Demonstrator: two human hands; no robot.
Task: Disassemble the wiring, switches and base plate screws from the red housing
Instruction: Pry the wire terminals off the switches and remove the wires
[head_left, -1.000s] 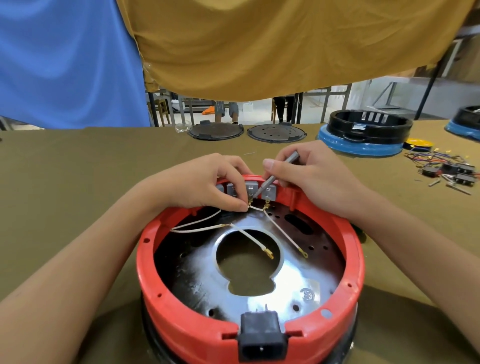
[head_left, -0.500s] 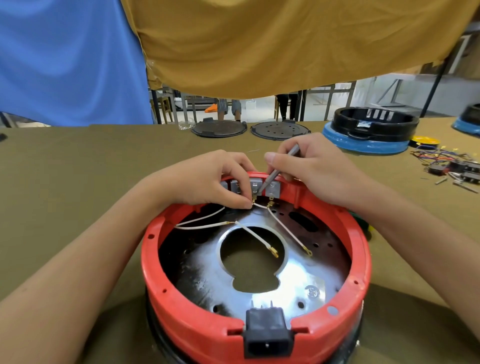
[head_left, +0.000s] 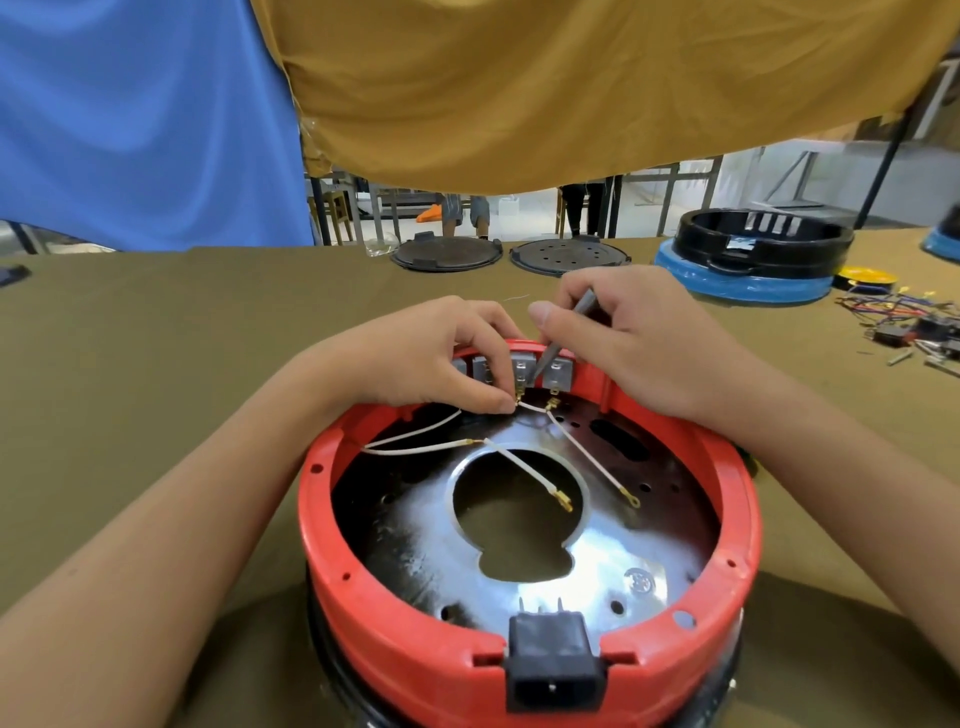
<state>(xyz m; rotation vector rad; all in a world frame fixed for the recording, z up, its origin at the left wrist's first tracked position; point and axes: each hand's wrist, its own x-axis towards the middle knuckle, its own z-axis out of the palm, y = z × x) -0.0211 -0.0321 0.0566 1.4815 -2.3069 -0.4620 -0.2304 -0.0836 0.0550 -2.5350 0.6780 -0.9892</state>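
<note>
Since a second ago both of my hands have stayed at the far rim, and only the view has shifted a little. My left hand curls over the edge, thumb and forefinger pinching the brass terminal of a white wire at the grey switches. My right hand grips a thin grey tool; its long axis slants from upper right down to lower left, tip between the switches. Loose white leads trail toward me across the shiny base plate. All of it sits inside the red housing, open side up, on the olive table, black power socket facing me.
</note>
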